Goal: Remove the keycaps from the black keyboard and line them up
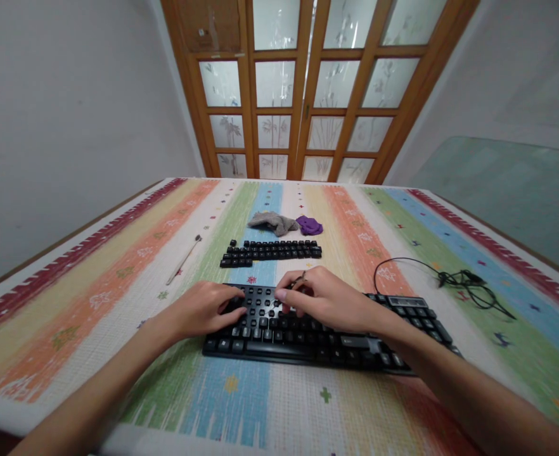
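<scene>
A black keyboard [284,351] lies on the striped tablecloth in front of me. Its upper left part is bare of keycaps and shows the small switch posts; the lower rows and right side still carry caps. My left hand [208,309] grips the keyboard's left end, thumb and fingers bent over the edge. Above the bare part, my right hand [322,297] is closed around a small brownish tool [301,282], its tip pointing down at the switches; my fingers hide most of it. Behind the keyboard, loose black keycaps [279,251] stand in rows.
A thin brush [184,259] with a dark tip lies left of the keycaps. Behind them sit a grey cloth [274,222] and a purple cloth [310,225]. The keyboard's black cable [469,288] is bundled at the right. Wood-framed glass doors [303,114] stand beyond the table.
</scene>
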Demonstrator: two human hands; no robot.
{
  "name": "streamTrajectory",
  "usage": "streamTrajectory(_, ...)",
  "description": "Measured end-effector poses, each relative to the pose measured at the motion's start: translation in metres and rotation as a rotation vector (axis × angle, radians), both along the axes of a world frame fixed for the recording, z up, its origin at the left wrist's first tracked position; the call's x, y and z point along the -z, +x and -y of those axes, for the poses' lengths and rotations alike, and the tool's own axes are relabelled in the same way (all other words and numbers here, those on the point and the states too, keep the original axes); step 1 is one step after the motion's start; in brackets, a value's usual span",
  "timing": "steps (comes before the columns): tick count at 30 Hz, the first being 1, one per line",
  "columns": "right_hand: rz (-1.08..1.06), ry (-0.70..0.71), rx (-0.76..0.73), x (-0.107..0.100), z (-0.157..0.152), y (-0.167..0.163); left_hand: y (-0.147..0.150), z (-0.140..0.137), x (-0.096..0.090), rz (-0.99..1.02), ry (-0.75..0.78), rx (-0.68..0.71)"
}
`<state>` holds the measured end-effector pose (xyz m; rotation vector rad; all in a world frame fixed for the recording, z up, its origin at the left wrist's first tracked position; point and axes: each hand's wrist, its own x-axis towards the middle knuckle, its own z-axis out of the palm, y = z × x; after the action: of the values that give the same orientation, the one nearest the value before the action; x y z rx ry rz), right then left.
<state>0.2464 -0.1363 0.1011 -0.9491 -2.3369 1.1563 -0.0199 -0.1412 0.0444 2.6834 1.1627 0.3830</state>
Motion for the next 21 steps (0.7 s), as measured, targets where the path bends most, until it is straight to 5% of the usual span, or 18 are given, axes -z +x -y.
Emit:
streamTrajectory(12,0.009,-0.201,0.018,0.027,0.002,-0.012,-0.004,0.005,0.015,0.08,0.042,0.01)
streamTrajectory(21,0.152,0.233,-0.043,0.021,0.029,-0.037,-0.005,0.009,0.016,0.069,0.033,-0.003)
